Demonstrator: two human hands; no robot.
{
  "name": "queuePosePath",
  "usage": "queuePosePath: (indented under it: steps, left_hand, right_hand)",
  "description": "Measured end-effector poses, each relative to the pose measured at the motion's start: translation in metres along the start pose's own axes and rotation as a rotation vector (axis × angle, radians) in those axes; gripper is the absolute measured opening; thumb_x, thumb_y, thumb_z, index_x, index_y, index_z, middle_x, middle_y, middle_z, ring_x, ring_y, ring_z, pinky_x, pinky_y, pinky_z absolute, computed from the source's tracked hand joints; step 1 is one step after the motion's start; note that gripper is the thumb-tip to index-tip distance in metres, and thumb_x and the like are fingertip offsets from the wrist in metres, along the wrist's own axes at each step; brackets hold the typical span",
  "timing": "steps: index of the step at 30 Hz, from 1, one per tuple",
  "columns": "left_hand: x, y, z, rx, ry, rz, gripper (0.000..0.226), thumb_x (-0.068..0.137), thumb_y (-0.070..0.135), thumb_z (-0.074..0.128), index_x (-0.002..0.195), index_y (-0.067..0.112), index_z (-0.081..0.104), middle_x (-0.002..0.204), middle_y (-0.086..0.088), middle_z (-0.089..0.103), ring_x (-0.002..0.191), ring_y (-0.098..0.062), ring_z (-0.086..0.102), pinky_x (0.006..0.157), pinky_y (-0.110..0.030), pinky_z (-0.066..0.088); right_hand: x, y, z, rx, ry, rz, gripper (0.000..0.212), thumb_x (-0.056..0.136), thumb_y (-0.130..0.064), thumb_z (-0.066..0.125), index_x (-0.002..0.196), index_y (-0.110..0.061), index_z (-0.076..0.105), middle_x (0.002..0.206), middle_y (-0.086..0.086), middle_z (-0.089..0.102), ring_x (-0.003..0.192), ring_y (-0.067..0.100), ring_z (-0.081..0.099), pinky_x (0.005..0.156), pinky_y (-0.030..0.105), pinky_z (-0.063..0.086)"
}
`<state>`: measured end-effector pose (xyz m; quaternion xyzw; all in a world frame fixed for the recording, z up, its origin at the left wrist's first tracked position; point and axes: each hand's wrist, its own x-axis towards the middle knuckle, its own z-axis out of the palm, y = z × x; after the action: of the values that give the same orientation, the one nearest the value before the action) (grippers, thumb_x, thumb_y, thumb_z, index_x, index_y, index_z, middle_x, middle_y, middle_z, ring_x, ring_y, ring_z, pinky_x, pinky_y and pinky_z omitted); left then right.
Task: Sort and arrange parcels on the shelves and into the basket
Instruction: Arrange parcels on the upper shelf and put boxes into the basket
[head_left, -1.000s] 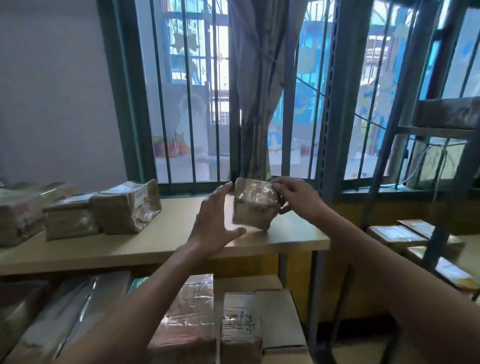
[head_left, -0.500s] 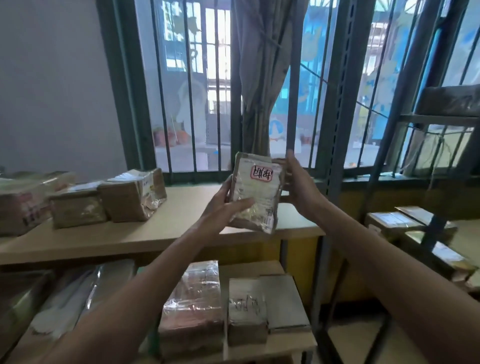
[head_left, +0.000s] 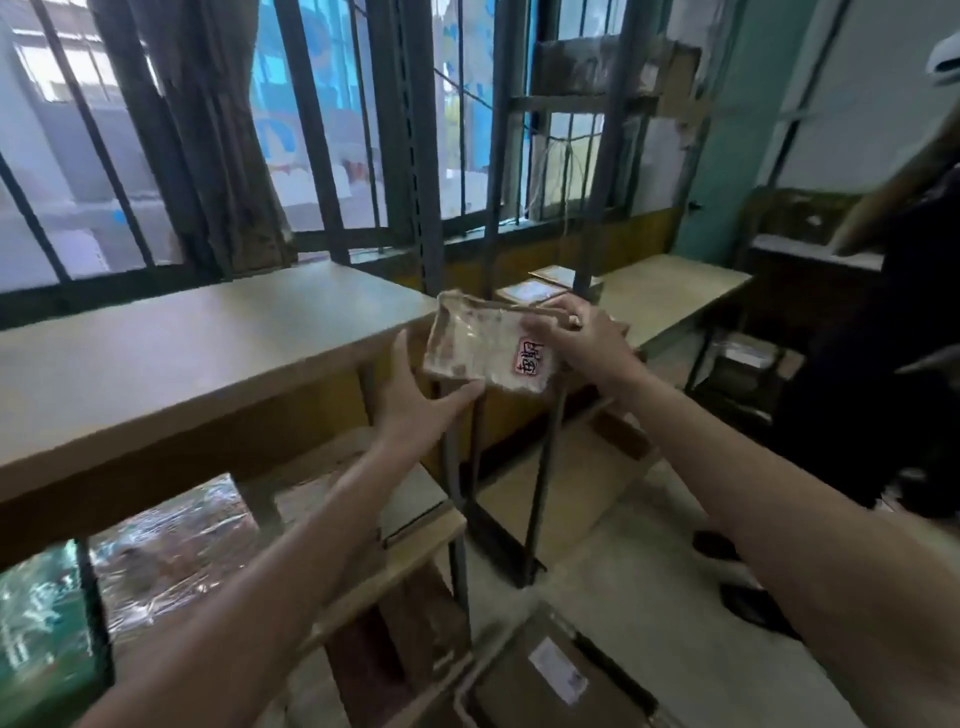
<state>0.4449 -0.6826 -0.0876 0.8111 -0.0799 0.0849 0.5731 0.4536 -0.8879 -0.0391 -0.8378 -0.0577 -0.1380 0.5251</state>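
Observation:
A small parcel (head_left: 478, 348) wrapped in clear tape, with a red-edged handwritten label, hangs in the air past the right end of the wooden shelf board (head_left: 182, 353). My left hand (head_left: 415, 400) grips its lower left edge, thumb along the underside. My right hand (head_left: 576, 338) holds its upper right end, fingers curled over the top. The label faces me, turned on its side.
A second rack (head_left: 670, 296) to the right holds flat parcels (head_left: 530, 291) on its board and a box (head_left: 597, 67) on its top level. Wrapped parcels (head_left: 176, 545) lie on the lower shelf at left. A cardboard box (head_left: 550, 675) sits on the floor. A person in dark clothes (head_left: 893, 364) stands at right.
My view has swung to the right, away from the parcels at the shelf's left end. Both hands carried the parcel rightwards past the shelf end and turned it so that the label lies sideways.

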Motion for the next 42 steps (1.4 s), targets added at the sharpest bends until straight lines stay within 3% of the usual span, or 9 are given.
queuePosePath:
  steps: [3,7,9,11,16,24,28,35,42]
  left_hand:
    - [-0.029,-0.026,0.069,-0.197,-0.271,-0.184,0.090,0.076,0.045,0.068,0.143,0.032,0.009,0.140,-0.002,0.043,0.121,-0.020,0.047,0.099,-0.041,0.041]
    - [-0.060,-0.054,0.136,-0.506,-0.316,-0.371,0.050,0.085,0.032,0.061,0.129,0.028,0.037,0.118,-0.004,0.061,0.090,-0.019,0.066,0.066,-0.038,0.057]
    - [-0.068,-0.072,0.154,-0.539,-0.419,-0.428,0.052,0.086,0.025,0.061,0.131,0.031,0.036,0.108,0.001,0.063,0.081,-0.018,0.069,0.056,-0.032,0.057]
    - [-0.074,-0.094,0.169,-0.416,-0.557,-0.372,0.052,0.088,0.024,0.059,0.134,0.031,0.038,0.098,0.009,0.063,0.072,-0.009,0.068,0.050,-0.020,0.052]
    - [-0.093,-0.148,0.222,-0.242,-0.755,-0.280,0.036,0.088,0.018,0.059,0.122,0.027,0.053,0.077,0.020,0.071,0.071,0.004,0.066,0.057,-0.011,0.049]
    - [-0.146,-0.263,0.309,-0.110,-0.937,-0.375,0.059,0.079,0.029,0.069,0.134,0.023,0.047,0.115,0.005,0.065,0.106,-0.011,0.061,0.093,-0.033,0.048]
    - [-0.187,-0.344,0.334,0.099,-1.126,-0.114,0.050,0.078,0.029,0.070,0.125,0.036,0.053,0.124,0.007,0.059,0.114,-0.003,0.052,0.100,-0.021,0.037]
    - [-0.234,-0.501,0.397,0.586,-1.197,0.162,0.058,0.087,0.026,0.059,0.140,0.018,0.036,0.144,-0.006,0.038,0.135,-0.020,0.029,0.112,-0.027,0.012]
    - [-0.242,-0.626,0.443,0.985,-1.222,0.258,0.077,0.083,0.052,0.054,0.145,0.038,0.009,0.157,-0.002,0.002,0.142,-0.034,-0.002,0.109,-0.066,0.009]
  right_hand:
    - [-0.042,0.053,0.009,0.067,0.297,0.217,0.028,0.084,-0.051,0.060,0.079,-0.025,0.052,0.081,-0.006,0.064,0.079,0.016,0.063,0.065,0.031,0.050]
    - [-0.110,0.114,0.013,-0.094,0.222,0.328,0.033,0.081,-0.056,0.058,0.076,-0.025,0.048,0.076,-0.007,0.058,0.075,0.014,0.057,0.065,0.034,0.048]
    - [-0.141,0.141,-0.001,-0.249,0.138,0.322,0.049,0.072,-0.058,0.068,0.108,-0.027,0.055,0.105,-0.003,0.062,0.096,0.013,0.059,0.080,0.032,0.049]
    - [-0.165,0.163,-0.014,-0.337,0.022,0.348,0.097,0.061,-0.058,0.076,0.143,-0.039,0.026,0.150,0.005,0.033,0.136,0.019,0.035,0.107,0.039,0.037]
    - [-0.212,0.232,-0.008,-0.406,-0.137,0.483,0.118,0.059,-0.047,0.081,0.138,-0.061,-0.005,0.157,0.018,0.001,0.145,0.030,0.007,0.109,0.040,0.029]
    - [-0.298,0.378,0.022,-0.285,0.149,0.651,0.092,0.065,-0.026,0.075,0.145,-0.032,0.030,0.157,0.006,0.016,0.139,0.016,0.029,0.104,0.018,0.031]
    - [-0.361,0.472,0.049,-0.251,0.289,0.856,0.085,0.069,-0.022,0.079,0.143,-0.015,0.037,0.156,0.003,0.021,0.137,0.019,0.036,0.109,0.031,0.036]
    - [-0.436,0.615,0.106,-0.367,0.130,1.015,0.082,0.085,-0.028,0.066,0.149,-0.015,0.017,0.157,0.014,0.005,0.123,0.034,0.050,0.093,0.040,0.048]
    - [-0.455,0.734,0.151,-0.566,-0.094,0.957,0.075,0.094,-0.021,0.052,0.150,-0.011,0.004,0.157,0.017,-0.013,0.142,0.034,0.021,0.103,0.037,0.037]
